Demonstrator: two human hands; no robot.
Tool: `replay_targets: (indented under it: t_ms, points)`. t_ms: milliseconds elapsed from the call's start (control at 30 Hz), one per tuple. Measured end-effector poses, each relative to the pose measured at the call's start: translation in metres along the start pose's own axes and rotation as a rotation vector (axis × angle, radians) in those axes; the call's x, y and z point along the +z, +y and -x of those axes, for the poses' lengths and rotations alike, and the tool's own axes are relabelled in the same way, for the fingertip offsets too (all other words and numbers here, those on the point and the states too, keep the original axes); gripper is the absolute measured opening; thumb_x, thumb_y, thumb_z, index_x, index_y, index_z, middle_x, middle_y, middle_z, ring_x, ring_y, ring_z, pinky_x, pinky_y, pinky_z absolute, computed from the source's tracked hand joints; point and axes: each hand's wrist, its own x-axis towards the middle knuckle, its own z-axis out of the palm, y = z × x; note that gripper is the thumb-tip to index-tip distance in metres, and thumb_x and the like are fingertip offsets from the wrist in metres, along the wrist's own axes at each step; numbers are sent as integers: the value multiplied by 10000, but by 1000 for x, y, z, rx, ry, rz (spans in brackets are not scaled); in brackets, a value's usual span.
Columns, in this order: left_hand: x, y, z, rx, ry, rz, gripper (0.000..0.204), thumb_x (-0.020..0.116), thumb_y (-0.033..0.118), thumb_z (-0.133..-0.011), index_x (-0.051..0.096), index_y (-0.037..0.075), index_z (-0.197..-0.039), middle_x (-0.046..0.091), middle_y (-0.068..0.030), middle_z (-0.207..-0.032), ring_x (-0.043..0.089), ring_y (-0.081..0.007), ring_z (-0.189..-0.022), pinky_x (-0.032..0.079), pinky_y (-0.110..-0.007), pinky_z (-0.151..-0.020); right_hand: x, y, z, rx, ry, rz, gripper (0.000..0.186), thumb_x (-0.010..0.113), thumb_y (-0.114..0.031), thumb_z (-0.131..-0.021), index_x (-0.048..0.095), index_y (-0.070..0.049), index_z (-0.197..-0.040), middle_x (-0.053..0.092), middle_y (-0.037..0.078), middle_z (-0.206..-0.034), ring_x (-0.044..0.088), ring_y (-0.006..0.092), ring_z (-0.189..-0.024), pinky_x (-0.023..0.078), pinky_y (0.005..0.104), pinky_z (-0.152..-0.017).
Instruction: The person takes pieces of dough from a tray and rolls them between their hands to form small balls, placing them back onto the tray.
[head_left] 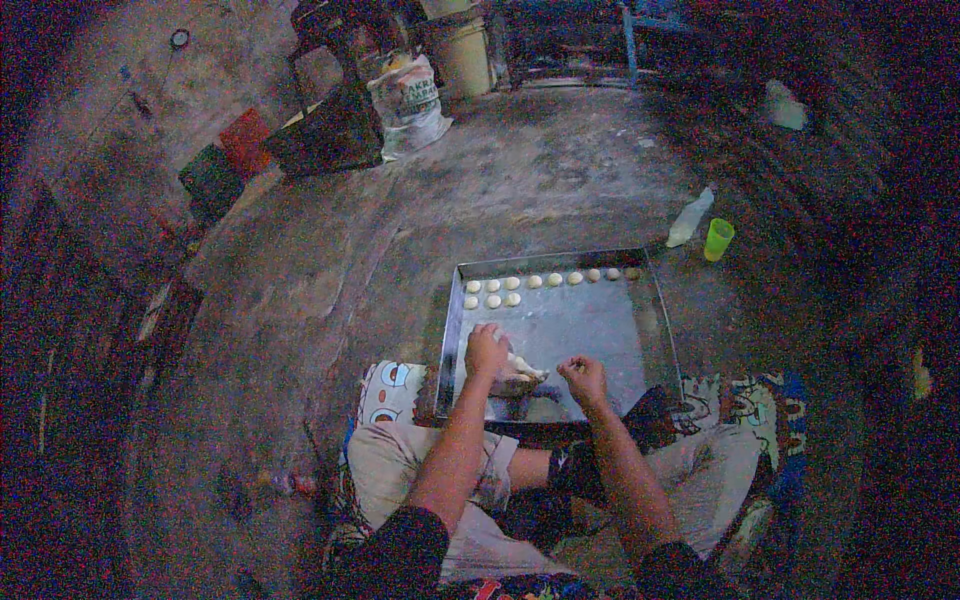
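Observation:
A large square metal tray [600,345] lies on the floor in front of my crossed legs. Small round dough pieces [555,280] line its far edge, with a few more in a second row at the left. My left hand [487,350] is over the tray's left half, fingers curled on a pale, tapering lump of dough [522,370]. The lump's narrow end points toward my right hand [583,380], which is apart from it with thumb and fingertips pinched together. What those fingertips hold, if anything, is too small to make out.
A yellow-green cup [718,240] and a crumpled pale plastic bag [690,218] are on the floor beyond the tray's right corner. Farther off are a white sack [410,105], a pale bucket [466,60] and a dark box [325,135]. A patterned mat [385,392] lies under my legs.

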Motion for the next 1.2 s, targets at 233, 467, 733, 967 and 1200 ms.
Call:
replay_targets:
  t_ms: [233, 467, 733, 967, 1200]
  points:
    - [-8, -52, -44, 124, 63, -342, 394, 683, 269, -813, 628, 65, -1146, 591, -110, -1161, 532, -304, -1126, 425, -442, -964, -4, -55, 29, 93, -161, 75, 272, 739, -269, -774, 701, -9, -843, 662, 85, -707, 586, 166, -638, 480, 354, -626]
    - [-28, -22, -69, 332, 51, -450, 459, 656, 260, -836, 559, 109, -1258, 579, -77, -1205, 491, -270, -1181, 363, -450, -1012, 0, -56, 29, 105, -209, 44, 315, 707, -296, -814, 682, 8, -894, 637, 103, -702, 598, 179, -657, 470, 364, -602]
    - [-24, -54, -101, 423, -83, -447, 406, 623, 187, -858, 574, 149, -1260, 592, -76, -1179, 524, -274, -1149, 383, -454, -977, 5, -65, 27, 63, -228, 64, 356, 703, -341, -818, 675, 6, -892, 636, 112, -722, 603, 194, -667, 481, 370, -623]
    - [-25, -55, -93, 377, -40, -340, 393, 623, 151, -851, 586, 119, -1240, 590, -105, -1163, 541, -293, -1125, 401, -447, -965, 14, -57, 24, 44, -148, 172, 321, 671, -318, -847, 665, -38, -1004, 641, 125, -738, 629, 198, -700, 491, 362, -619]
    - [-33, 11, -10, 332, -260, 190, 365, 616, 224, -865, 608, 63, -1192, 587, -128, -1233, 514, -328, -1192, 393, -398, -1032, 38, 55, -22, 68, -35, -235, 281, 512, -257, -973, 614, -8, -1053, 646, 79, -715, 619, 144, -626, 455, 291, -508]
